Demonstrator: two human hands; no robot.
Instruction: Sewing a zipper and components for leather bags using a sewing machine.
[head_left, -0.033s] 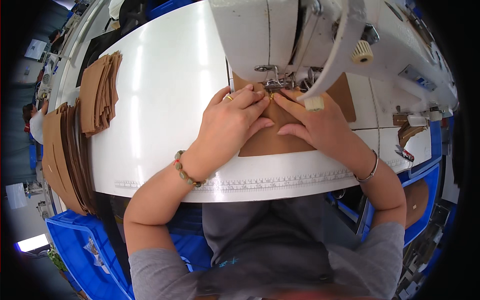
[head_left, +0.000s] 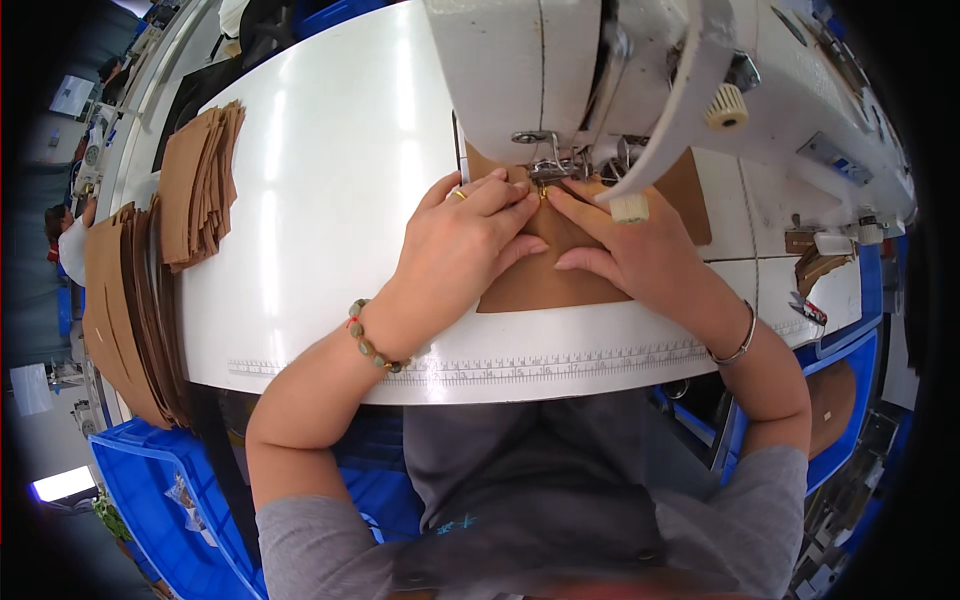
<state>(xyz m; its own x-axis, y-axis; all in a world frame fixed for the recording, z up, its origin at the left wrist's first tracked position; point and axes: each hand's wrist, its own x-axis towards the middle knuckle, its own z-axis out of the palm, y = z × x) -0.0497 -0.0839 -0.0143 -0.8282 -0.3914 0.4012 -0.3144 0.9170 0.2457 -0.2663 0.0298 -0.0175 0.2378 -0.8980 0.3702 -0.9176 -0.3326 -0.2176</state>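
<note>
A flat brown panel point(head_left: 560, 285), leather or cloth, lies under the presser foot point(head_left: 556, 170) of a white sewing machine point(head_left: 510, 70). My left hand point(head_left: 465, 225) presses its bunched fingertips onto the panel just left of the foot, thumb bent inward. From the other side my right hand point(head_left: 640, 240) holds the panel down, index finger reaching to the foot and thumb on the near part. Between the fingertips shows a small gold-coloured piece point(head_left: 543, 190), too small to name. The right hand's other fingers are partly hidden behind a curved white machine part.
Brown panels stand in a smaller stack point(head_left: 200, 185) and a larger stack point(head_left: 125, 315) at left. A printed ruler point(head_left: 480, 371) runs along the table's front edge. Red-handled snips point(head_left: 809, 309) lie at right. Blue bins point(head_left: 160, 480) flank me. Another person point(head_left: 73, 245) sits far left.
</note>
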